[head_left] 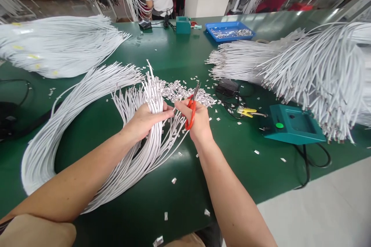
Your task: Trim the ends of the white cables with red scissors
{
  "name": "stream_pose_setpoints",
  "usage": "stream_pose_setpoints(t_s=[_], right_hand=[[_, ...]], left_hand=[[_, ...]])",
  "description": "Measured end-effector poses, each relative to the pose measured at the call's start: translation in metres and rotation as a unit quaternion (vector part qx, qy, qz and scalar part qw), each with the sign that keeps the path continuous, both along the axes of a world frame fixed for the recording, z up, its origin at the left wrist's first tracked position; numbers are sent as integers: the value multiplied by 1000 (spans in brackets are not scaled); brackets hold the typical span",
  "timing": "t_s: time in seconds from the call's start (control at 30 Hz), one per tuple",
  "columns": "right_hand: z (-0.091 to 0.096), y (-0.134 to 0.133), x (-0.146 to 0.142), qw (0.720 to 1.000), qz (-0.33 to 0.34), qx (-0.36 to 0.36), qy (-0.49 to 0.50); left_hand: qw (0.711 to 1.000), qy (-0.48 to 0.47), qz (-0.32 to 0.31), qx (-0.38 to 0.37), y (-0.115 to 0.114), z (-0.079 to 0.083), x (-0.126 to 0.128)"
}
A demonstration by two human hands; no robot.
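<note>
My left hand (pixel 149 117) is closed round a bundle of white cables (pixel 152 96), whose cut ends fan upward above my fingers. My right hand (pixel 195 119) grips red-handled scissors (pixel 191 110), blades pointing up and slightly right, close beside the bundle's ends. The rest of the white cable bundle loops left and down across the green table (pixel 174 58). A heap of small white and silver offcuts (pixel 182 92) lies just beyond both hands.
Large piles of white cables lie at the far left (pixel 58 44) and right (pixel 304 69). A teal box with a green button (pixel 292 123), a yellow-handled tool (pixel 247 112) and a blue tray (pixel 228 31) stand on the table. Two people work at the far side.
</note>
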State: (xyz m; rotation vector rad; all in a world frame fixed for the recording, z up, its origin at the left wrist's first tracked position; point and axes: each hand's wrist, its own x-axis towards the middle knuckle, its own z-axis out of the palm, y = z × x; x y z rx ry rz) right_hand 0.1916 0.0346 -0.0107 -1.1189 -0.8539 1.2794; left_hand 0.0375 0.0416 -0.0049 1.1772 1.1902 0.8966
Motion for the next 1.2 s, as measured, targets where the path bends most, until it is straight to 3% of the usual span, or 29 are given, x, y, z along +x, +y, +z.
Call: stream_pose_setpoints(t_s=[0.23,0.47,0.63,0.73,0.87,1.0,1.2], right_hand=[[2,3,11,989,132,24,61],[2,-2,1,993,104,50,35],[4,0,13,987,104,43,-115],[1,3,20,959,104,17,-265],[-3,3,22,906,103,33,-410],[1,0,21,870,114,34,-479],[7,-5,22,837,123,47,-530]], left_hand=[[999,-40,-33,-17,-3,5,1],[999,-39,-32,18,-5,10,2],[998,-55,-15,2,-4,14,1],[999,-40,-7,2,-3,14,-1],[1000,-1,0,19,-3,11,-3],[1000,7,1,24,-4,11,-3],[999,25,-9,27,-4,13,-4]])
